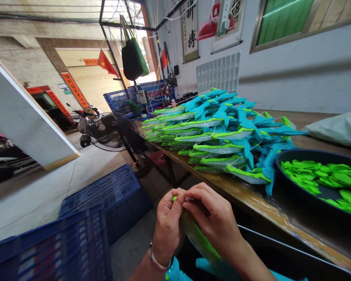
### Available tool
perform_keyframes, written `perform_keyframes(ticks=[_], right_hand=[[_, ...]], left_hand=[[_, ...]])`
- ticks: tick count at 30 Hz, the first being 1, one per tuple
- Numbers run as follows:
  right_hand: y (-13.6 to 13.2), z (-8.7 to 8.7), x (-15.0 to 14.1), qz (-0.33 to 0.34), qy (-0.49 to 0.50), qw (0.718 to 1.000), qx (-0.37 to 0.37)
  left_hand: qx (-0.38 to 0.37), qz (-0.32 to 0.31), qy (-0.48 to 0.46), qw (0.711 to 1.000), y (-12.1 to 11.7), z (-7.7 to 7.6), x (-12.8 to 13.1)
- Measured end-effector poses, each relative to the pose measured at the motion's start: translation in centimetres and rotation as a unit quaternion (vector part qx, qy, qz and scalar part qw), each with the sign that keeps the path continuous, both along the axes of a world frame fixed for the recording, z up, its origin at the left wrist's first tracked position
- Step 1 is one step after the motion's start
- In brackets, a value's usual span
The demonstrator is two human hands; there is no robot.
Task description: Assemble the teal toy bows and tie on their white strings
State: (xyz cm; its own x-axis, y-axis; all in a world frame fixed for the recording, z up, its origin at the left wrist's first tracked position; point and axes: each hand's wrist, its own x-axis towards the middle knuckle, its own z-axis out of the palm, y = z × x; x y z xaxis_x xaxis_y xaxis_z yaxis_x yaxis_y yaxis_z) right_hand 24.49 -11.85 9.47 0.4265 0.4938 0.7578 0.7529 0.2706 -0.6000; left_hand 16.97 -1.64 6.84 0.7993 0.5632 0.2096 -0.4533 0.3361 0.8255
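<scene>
My left hand (167,226) is closed around the tip of a bow-shaped plastic toy (201,240), thumb and fingers pinched together. This toy has a green and translucent curved limb, and teal parts show below my wrists. My right hand (218,218) meets the left at the same tip, its fingertips pinching a bit of white string. A taut white string (280,248) runs from behind my right forearm toward the lower right. The exact contact at the fingertips is partly hidden.
A heap of similar teal-and-green toys (222,128) covers much of the wooden table (260,207). At right, a dark round tub (280,154) holds green pieces. Blue crates (99,187) stand on the floor at left, near a standing fan (114,132). A pale sack (339,127) lies farther back.
</scene>
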Motion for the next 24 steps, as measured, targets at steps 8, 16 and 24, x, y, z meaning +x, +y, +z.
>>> perform_keyframes(ticks=[8,16,24], right_hand=[[-0.7,0.5,0.1,0.013,0.021,1.000,-0.014],[-1.0,0.6,0.7,-0.051,-0.091,0.994,-0.031],[-4.0,1.4,2.1,-0.130,-0.206,0.962,-0.126]], left_hand=[[0.014,-0.022,-0.004,1.000,-0.1,-0.2,-0.1],[0.008,-0.004,-0.022,1.000,-0.5,0.0,0.0],[-0.018,-0.010,-0.031,0.999,-1.1,0.7,0.5]])
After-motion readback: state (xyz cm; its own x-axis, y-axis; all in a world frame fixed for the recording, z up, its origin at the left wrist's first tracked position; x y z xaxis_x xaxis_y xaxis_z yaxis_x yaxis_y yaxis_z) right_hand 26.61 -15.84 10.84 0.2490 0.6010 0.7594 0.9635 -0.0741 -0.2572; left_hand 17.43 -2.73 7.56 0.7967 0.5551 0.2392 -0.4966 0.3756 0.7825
